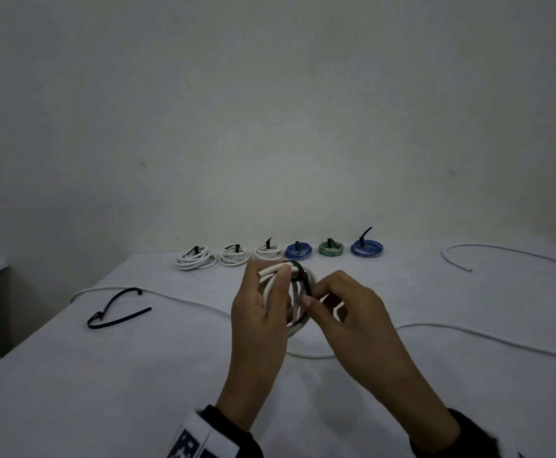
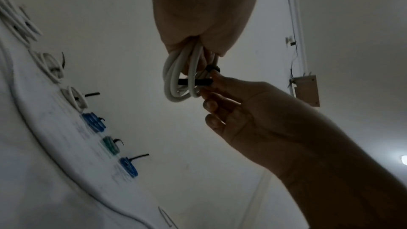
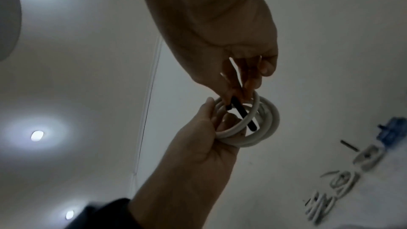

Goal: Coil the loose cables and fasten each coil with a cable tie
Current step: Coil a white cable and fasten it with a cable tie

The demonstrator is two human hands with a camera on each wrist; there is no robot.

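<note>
My left hand grips a small white cable coil above the table's middle, its cut end sticking out by the thumb. A black cable tie loops round the coil's top. My right hand pinches the tie's tail between thumb and forefinger. From the left wrist view the coil hangs below the left palm, and the black tie runs across to the right fingers. The right wrist view has the tie's tail passing through the coil.
Several tied coils, white, blue and green, line the table's far edge. Two spare black ties lie at the left. Loose white cables trail across the table at the middle and right.
</note>
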